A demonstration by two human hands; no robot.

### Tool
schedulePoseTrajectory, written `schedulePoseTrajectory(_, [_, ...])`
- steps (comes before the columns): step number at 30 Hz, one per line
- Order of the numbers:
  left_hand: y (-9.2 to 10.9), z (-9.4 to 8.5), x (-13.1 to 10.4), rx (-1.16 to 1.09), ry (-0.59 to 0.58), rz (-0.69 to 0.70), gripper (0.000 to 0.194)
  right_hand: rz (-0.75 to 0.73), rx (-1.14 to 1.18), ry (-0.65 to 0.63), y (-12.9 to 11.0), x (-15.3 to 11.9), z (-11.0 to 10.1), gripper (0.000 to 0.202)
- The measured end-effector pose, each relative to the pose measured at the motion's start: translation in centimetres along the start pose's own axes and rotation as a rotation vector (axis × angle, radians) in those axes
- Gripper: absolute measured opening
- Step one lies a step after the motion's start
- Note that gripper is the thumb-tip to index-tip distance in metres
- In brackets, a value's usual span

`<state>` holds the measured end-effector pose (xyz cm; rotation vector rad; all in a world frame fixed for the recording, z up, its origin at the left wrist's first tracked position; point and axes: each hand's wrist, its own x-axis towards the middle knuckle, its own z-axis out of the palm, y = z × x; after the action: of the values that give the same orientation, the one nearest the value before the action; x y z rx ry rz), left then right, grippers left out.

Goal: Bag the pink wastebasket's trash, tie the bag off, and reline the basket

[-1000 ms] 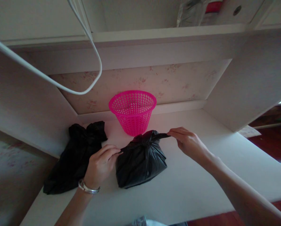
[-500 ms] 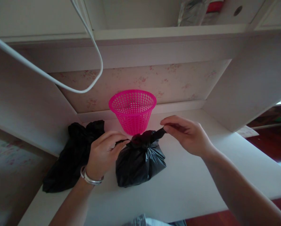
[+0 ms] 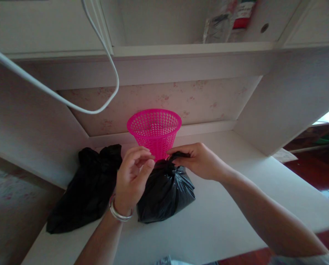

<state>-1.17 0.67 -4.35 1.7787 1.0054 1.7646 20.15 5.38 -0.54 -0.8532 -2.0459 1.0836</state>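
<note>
The knotted bag (image 3: 166,200) lies under the right hand (image 3: 203,162) pinching its top, beside the loosely parted left hand (image 3: 131,180).

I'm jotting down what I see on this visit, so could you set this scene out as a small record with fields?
Right hand: pinching the gathered top of a bulging black bag
Left hand: raised beside that bag, fingers curled, seemingly holding nothing; contact unclear
Worn: silver bracelet on the left wrist
Behind: pink mesh basket, upright
To the left: second black bag, contents hidden
Underneath: white surface
Upper left: looping white cable
</note>
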Motion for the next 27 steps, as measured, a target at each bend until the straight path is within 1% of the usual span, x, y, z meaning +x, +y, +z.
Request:
schedulePoseTrajectory(1, [-0.4, -0.3, -0.6, -0.008, 0.038, -0.047, 0.009, 0.027, 0.023, 0.046, 0.1, -0.3, -0.7, 0.026])
schedulePoseTrajectory(3, [-1.3, -0.6, -1.8, 0.013, 0.058, -0.145, 0.007, 0.074, 0.054, 0.169, 0.1, -0.9, -2.2, 0.024])
schedulePoseTrajectory(6, [-2.7, -0.7, -3.9, 0.008, 0.024, -0.294, 0.01, 0.096, 0.024, 0.443, -0.5, -1.9, -4.8, 0.025])
schedulePoseTrajectory(9, [-3.6, -0.1, -6.0, -0.031, -0.009, -0.44, 0.016, 0.043, -0.006, 0.744, -1.2, -2.7, -7.5, 0.028])
schedulePoseTrajectory(11, [-4.1, 0.4, -7.2, -0.04, -0.044, -0.525, 0.019, 0.006, 0.001, 0.89, -1.4, -3.0, -9.2, 0.03])
schedulePoseTrajectory(13, [-4.4, 0.9, -8.2, -0.048, -0.085, -0.593, 0.02, 0.016, -0.04, 0.999, -1.3, -3.2, -10.8, 0.032])
schedulePoseTrajectory(17, [-5.5, 1.7, -10.3, -0.034, -0.18, -0.678, 0.024, 0.147, -0.221, 1.16, -0.2, -3.7, -13.5, 0.034])
schedulePoseTrajectory(20, [-6.3, 2.2, -11.5, -0.023, -0.233, -0.724, 0.026, 0.246, -0.293, 1.234, 1.8, -4.1, -15.6, 0.034])
schedulePoseTrajectory(24, [-6.8, 2.8, -12.2, 0.005, -0.295, -0.749, 0.029, 0.237, -0.267, 1.317, 5.3, -4.6, -17.9, 0.036])
schedulePoseTrajectory(27, [-7.0, 2.8, -12.2, 0.029, -0.332, -0.744, 0.03, 0.28, -0.248, 1.343, 7.2, -4.8, -18.7, 0.036])
